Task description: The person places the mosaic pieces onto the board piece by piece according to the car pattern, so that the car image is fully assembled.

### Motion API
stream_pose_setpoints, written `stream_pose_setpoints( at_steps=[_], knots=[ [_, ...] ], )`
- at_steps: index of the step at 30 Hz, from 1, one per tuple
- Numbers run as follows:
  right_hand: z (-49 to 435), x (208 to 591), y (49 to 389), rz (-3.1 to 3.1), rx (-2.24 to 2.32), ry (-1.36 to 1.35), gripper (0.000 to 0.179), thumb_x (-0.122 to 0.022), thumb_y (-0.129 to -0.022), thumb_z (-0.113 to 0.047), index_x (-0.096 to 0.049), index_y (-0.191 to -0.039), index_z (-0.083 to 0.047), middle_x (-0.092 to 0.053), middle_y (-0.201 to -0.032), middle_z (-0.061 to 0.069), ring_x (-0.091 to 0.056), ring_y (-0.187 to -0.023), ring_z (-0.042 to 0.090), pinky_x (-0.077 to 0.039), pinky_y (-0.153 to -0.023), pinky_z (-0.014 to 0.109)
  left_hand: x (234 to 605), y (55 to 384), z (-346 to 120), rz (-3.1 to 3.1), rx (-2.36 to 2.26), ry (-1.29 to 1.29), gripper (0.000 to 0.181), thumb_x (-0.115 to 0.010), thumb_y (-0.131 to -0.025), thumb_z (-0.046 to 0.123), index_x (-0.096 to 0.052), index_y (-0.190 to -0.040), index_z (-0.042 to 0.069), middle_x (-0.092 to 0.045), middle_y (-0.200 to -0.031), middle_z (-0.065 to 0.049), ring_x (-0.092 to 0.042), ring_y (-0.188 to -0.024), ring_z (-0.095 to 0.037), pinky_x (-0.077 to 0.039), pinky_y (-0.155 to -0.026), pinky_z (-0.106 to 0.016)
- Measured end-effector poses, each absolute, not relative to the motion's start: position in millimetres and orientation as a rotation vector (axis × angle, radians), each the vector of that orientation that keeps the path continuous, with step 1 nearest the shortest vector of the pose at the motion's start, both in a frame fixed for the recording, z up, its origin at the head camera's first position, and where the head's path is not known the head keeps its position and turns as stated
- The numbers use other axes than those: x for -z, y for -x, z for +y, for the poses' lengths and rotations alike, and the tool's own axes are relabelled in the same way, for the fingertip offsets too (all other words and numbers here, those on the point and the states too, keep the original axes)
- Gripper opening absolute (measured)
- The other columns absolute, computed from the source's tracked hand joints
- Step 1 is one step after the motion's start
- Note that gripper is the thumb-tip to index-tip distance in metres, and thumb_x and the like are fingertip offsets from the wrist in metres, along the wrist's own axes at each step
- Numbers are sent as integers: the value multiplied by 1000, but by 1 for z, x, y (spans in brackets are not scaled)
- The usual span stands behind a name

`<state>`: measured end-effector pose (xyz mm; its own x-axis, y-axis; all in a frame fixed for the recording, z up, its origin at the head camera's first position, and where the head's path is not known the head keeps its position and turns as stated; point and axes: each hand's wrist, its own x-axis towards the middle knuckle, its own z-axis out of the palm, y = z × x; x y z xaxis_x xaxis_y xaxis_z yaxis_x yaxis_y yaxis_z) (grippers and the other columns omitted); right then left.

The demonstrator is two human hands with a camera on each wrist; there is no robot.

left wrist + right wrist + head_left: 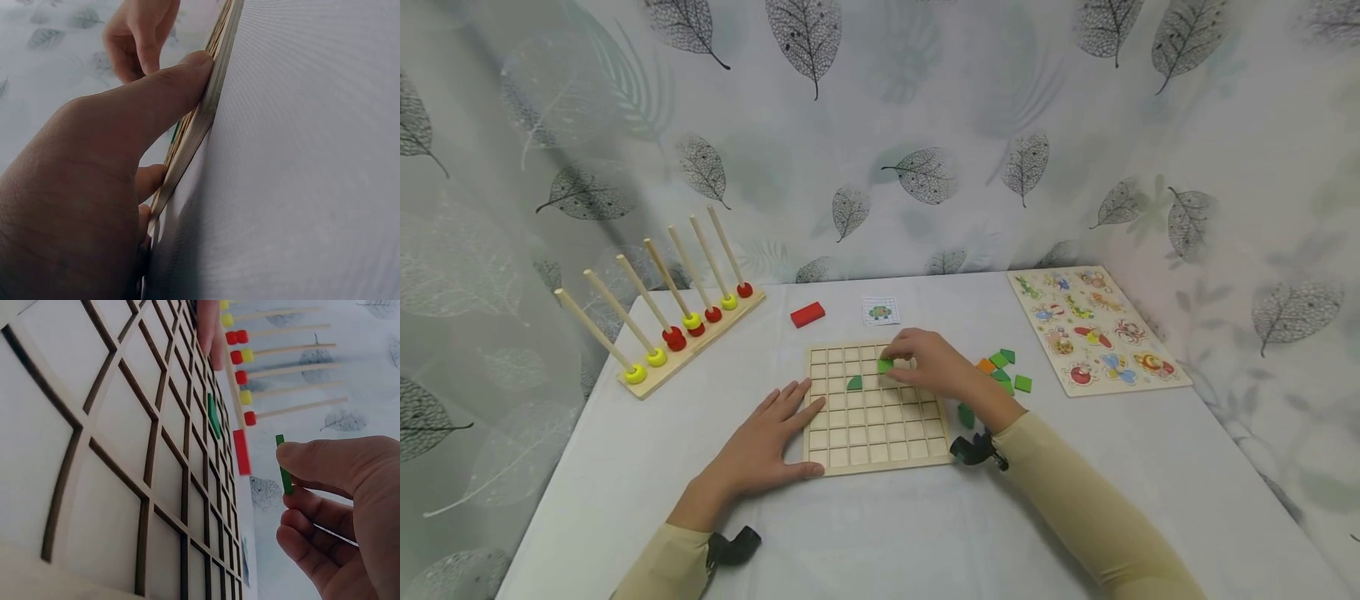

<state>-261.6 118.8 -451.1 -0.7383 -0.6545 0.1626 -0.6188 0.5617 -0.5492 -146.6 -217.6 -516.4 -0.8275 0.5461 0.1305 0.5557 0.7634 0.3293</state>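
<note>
A wooden grid board [876, 433] with square cells lies on the white table. My left hand [758, 450] rests along its left edge, fingers spread, with the thumb at the near left corner. My right hand [928, 364] pinches a green square tile [284, 465] between thumb and fingers, above the upper part of the board. In the right wrist view the tile is edge-on and apart from the grid. One dark green quarter-round tile [854, 382] sits in a cell left of the right hand.
Several loose green tiles [1022, 383] and an orange one [985, 366] lie right of the board. Behind it are a red block [807, 314] and a small picture card [880, 311]. A peg stand with beads [685, 347] is at left, an animal puzzle board [1097, 329] at right.
</note>
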Motion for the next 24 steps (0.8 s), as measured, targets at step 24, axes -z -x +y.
stream_pose_setpoints(
  at_steps=[24],
  knots=[
    [95, 469, 265, 2688, 837, 1112, 20, -84, -97, -19, -84, -116, -13, -73, -108, -4, -66, -99, 12, -58, -86, 30, 514, 145, -218, -2932, 578, 917, 103, -64, -90, 81, -40, -170, 21, -21, -179, -10, -18, -165, -32, -17, -132, -50]
  ],
)
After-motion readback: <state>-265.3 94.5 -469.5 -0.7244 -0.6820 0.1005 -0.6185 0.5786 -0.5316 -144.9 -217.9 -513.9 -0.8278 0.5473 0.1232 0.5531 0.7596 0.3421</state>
